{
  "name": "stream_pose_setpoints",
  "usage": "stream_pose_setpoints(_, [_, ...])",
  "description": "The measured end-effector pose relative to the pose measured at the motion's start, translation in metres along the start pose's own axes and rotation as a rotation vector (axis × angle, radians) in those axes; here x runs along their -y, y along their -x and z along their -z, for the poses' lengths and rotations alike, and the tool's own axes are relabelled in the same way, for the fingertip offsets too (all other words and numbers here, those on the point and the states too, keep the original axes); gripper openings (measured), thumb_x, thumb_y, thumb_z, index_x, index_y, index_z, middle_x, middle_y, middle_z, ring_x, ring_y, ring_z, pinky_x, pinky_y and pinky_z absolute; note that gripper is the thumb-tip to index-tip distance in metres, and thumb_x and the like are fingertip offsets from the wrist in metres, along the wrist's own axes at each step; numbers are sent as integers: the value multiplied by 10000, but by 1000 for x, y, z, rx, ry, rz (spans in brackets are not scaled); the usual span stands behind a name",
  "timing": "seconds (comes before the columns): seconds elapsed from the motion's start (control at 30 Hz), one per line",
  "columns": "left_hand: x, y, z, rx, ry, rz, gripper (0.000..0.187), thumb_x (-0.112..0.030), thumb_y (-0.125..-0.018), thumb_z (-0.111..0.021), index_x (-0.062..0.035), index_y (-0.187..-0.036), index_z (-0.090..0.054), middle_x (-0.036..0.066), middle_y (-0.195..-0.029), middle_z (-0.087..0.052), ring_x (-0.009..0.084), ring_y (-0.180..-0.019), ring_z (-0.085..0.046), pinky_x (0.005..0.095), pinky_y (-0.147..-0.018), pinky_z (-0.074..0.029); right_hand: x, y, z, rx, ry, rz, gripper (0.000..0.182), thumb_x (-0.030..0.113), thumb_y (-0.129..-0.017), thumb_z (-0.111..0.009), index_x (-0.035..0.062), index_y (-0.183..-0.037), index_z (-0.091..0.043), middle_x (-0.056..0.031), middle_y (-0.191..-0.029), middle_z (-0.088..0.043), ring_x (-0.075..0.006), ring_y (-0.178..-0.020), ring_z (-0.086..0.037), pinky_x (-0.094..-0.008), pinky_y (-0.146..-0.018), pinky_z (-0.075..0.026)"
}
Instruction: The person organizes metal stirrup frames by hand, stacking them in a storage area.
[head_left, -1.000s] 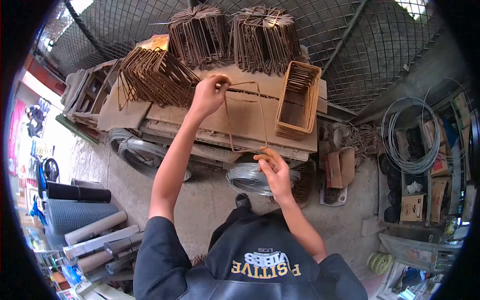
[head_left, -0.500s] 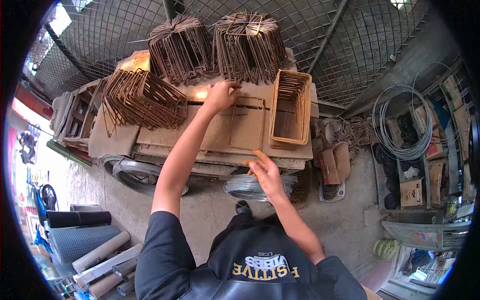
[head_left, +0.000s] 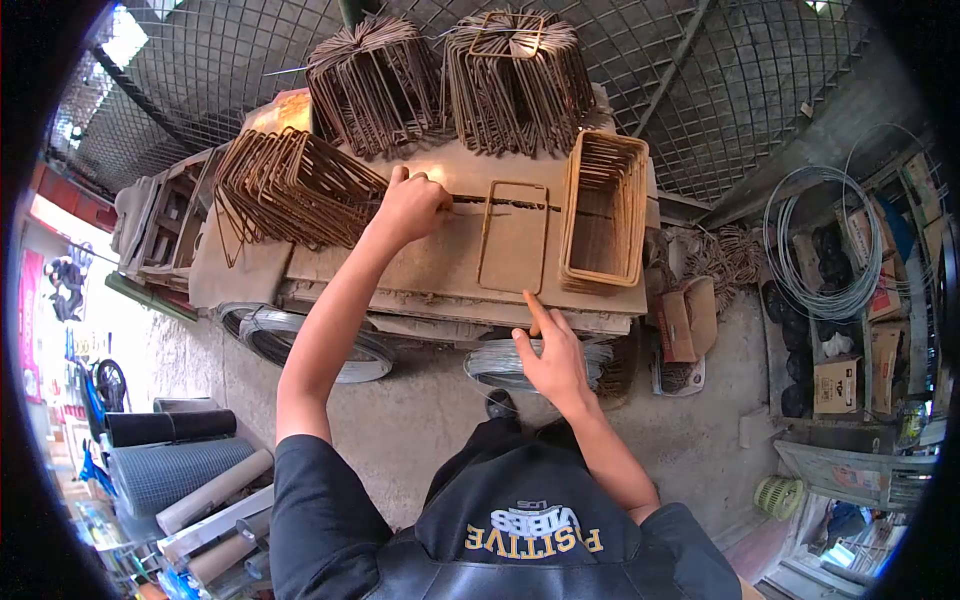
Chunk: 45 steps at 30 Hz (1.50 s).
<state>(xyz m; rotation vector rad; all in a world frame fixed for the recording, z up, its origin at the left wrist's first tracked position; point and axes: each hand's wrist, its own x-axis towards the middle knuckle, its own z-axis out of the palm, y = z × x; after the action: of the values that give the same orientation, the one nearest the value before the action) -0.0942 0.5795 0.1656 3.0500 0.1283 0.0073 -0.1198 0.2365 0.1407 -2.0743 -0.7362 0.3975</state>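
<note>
A single rectangular bent-rod frame (head_left: pixel 546 240) lies flat on the wooden table. The index finger of my right hand (head_left: pixel 556 365) points at its near edge, at or very close to it; the thumb is spread and nothing shows in this hand. My left hand (head_left: pixel 410 208) is over the table left of that frame, its fingers curled in; what they may hold is hidden. Just beyond those knuckles is a leaning row of rusty rod frames (head_left: pixel 290 190). On the right stands a neat stack of matching rectangular frames (head_left: pixel 572 215).
Two big bundles of rod frames (head_left: pixel 370 90) stand at the table's back, against a wire mesh fence (head_left: pixel 650 60). Wire coils (head_left: pixel 500 365) sit under the table's front edge. Mesh rolls (head_left: pixel 180 475) lie at lower left, and a cardboard box (head_left: pixel 690 320) is at right.
My left hand has moved left, away from the single frame's far corner, toward the leaning row. My right index finger has straightened beside the near edge. The view has shifted slightly.
</note>
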Motion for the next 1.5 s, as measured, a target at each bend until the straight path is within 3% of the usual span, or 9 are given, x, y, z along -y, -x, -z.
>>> stream_pose_setpoints(0.07, [1, 0, 2, -68, -146, 65, 135, -296, -824, -771, -170, -837, -817, 79, -853, -754, 269, -925, -701, 450, -931, -394, -5, 1, -3, -45, 88, 48, 646, 178, -939, -728, 132, -1549, -519, -116, -966, -600, -286, -862, -635, -404, -809, -528])
stream_pose_setpoints(0.13, [3, -4, 3, -73, -158, 102, 115, -259, -822, -757, -168, -856, -818, 88, -840, -748, 271, -921, -697, 448, -936, -398, -4, 1, -2, -14, 136, 60, 613, 244, -980, -668, 68, -1540, -494, -206, -1117, -625, -420, -969, -664, -510, -827, -546])
stream_pose_setpoints(0.67, [24, -30, -7, -204, -191, 363, 157, -211, -823, -674, -96, -812, -781, 144, -848, -759, 328, -907, -738, 491, -893, -450, -6, 2, -4, -17, 105, 51, 662, 236, -951, -716, 76, -1553, -494, -145, -995, -591, -343, -905, -643, -455, -826, -535])
stream_pose_setpoints(0.97, [16, -14, -8, -93, -195, 313, 271, -252, -823, -694, -127, -1045, -785, 132, -1094, -750, 325, -1075, -700, 501, -964, -469, -8, 6, 0, 14, 50, 47, 667, 207, -945, -719, 69, -1555, -487, -138, -973, -580, -336, -907, -632, -442, -837, -528])
stream_pose_setpoints(1.07, [-1, 1, -4, -269, -183, 295, 482, -270, -864, -722, -142, -1326, -676, 119, -1316, -649, 322, -1240, -594, 501, -1060, -418, -11, 12, 4, -9, 9, 88, 657, 181, -942, -723, 67, -1548, -498, -127, -966, -567, -305, -852, -603, -409, -797, -521])
stream_pose_setpoints(1.17, [-39, 23, 4, -420, -17, 257, 445, -298, -921, -736, -153, -1336, -667, 101, -1349, -623, 312, -1286, -560, 512, -1102, -378, -17, 22, 15, -18, -47, 109, 632, 153, -947, -718, 67, -1538, -513, -105, -956, -555, -248, -784, -548, -364, -733, -501])
stream_pose_setpoints(1.23, [-71, 41, 2, -540, 56, 191, 387, -272, -929, -725, -142, -1291, -677, 110, -1251, -652, 323, -1220, -584, 499, -1095, -369, -24, 28, 26, 16, -80, 65, 595, 196, -974, -696, 69, -1527, -517, -145, -959, -562, -333, -846, -604, -445, -766, -511])
stream_pose_setpoints(1.33, [-125, 69, -10, -599, 246, 154, 361, -245, -934, -724, -130, -1274, -682, 112, -1241, -648, 316, -1210, -585, 486, -1076, -372, -43, 41, 45, -17, -117, 90, 555, 165, -976, -695, 64, -1502, -548, -134, -950, -562, -309, -826, -590, -415, -760, -506])
stream_pose_setpoints(1.5, [-225, 99, -52, -773, 480, 343, 230, -110, -918, -739, -74, -1145, -731, 101, -1108, -699, 281, -1013, -651, 398, -935, -464, -95, 62, 94, -51, -112, 24, 506, 145, -973, -695, 88, -1465, -595, -109, -943, -574, -254, -807, -589, -380, -742, -508])
